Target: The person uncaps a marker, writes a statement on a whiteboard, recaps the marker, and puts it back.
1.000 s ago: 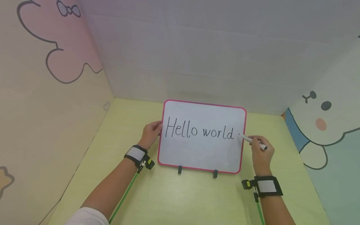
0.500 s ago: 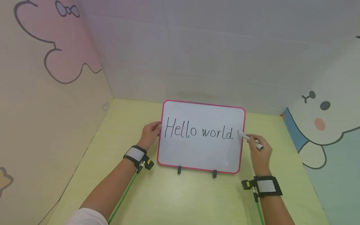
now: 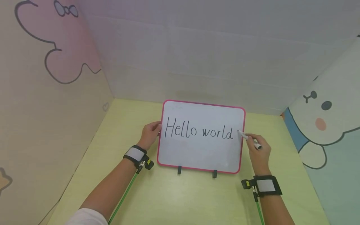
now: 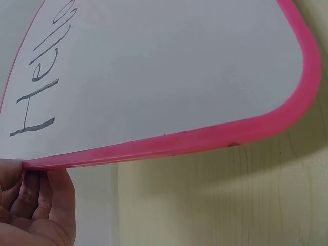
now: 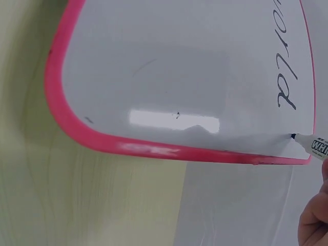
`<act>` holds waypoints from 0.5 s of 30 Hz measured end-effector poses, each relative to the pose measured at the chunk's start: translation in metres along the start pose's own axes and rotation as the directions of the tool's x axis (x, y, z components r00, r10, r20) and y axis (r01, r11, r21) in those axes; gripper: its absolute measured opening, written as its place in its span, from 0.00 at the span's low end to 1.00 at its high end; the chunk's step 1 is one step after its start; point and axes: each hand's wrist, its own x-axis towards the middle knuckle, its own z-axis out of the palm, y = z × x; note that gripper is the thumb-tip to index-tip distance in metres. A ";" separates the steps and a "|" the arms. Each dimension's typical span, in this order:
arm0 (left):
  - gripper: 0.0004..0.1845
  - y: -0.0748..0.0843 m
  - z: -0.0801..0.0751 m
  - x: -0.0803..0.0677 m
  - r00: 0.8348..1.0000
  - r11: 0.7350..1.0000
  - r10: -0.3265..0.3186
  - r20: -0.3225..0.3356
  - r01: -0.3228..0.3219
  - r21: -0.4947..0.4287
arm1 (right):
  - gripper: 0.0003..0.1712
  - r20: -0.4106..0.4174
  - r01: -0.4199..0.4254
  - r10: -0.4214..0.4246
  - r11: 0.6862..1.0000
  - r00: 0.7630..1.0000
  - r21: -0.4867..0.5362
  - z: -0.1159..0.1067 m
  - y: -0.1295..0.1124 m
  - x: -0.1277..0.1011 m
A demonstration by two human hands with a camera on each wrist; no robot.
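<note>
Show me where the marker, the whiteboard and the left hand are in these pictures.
marker (image 3: 250, 139), head view, middle of its white barrel.
whiteboard (image 3: 201, 153), head view, bare white surface below the writing.
left hand (image 3: 149, 134), head view, back of the hand at the board's left edge.

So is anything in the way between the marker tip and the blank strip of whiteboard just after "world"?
Nothing visible. The right hand holds the marker with its tip already at the whiteboard surface by the right edge; the left hand grips the opposite edge.

A pale yellow-green table is seen, on which a pink-framed whiteboard is propped on two small black feet.
</note>
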 end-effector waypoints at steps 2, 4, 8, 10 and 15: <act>0.22 0.000 0.000 -0.001 1.000 1.000 0.002 0.000 -0.002 0.001 | 0.14 0.001 -0.010 0.010 1.000 1.000 0.004 0.000 -0.001 -0.001; 0.22 0.001 0.000 -0.001 1.000 1.000 0.003 -0.003 -0.003 -0.003 | 0.13 0.001 -0.028 0.028 0.999 1.000 0.016 -0.001 -0.002 -0.001; 0.21 0.000 0.000 -0.001 1.000 1.000 0.007 -0.005 -0.007 -0.001 | 0.13 0.016 -0.069 0.069 0.997 0.998 0.019 -0.001 -0.005 -0.003; 0.22 0.000 0.000 -0.001 1.000 1.000 0.008 -0.005 -0.008 0.003 | 0.13 0.020 -0.081 0.081 0.997 0.997 0.013 -0.002 -0.006 -0.003; 0.21 0.001 0.000 -0.002 1.000 1.000 0.001 -0.008 -0.001 0.004 | 0.12 0.017 -0.080 0.080 0.997 0.997 0.011 -0.002 -0.007 -0.003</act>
